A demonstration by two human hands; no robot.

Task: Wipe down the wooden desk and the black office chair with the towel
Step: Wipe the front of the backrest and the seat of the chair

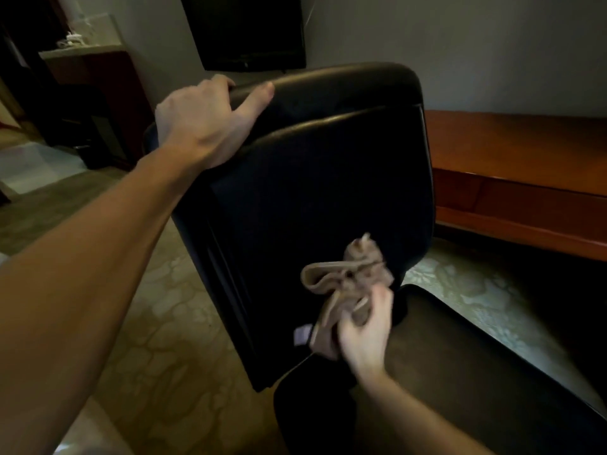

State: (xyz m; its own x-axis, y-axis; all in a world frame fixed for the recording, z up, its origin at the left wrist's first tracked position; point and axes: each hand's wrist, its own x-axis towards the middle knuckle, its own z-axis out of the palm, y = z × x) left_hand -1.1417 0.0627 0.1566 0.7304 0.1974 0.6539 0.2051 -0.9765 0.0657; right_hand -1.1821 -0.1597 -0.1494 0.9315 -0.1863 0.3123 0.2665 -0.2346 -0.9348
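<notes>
Starting at the far left, one dark side cabinet (92,70) with a pale top stands against the wall, and a single dark screen (246,27) hangs above and behind the chair.

Next comes the left hand (200,123). It grips the top edge of the black office chair (322,178), fingers curled over the back of the rim and thumb laid along the front, steadying the backrest. There is one chair, seen from its front: a tall backrest in the middle and its seat (460,372) reaching to the lower right.

Low on the backrest, just above the gap where it meets the seat, sits the one towel (348,284), a bunched tan cloth pressed against the black upholstery. The right hand (364,333) clutches it from below, fingers closed around the wad. That hand is blurred, so its exact finger positions cannot be told.

At the right, one wooden desk (512,165) runs along the wall, well apart from both hands, with nothing visible on the part of its top in view.

By my reading, the work sits in the chair half of the task, at the bottom of the backrest. The seat looks likely to come next. Whether the desk has been wiped cannot be told from its surface.
</notes>
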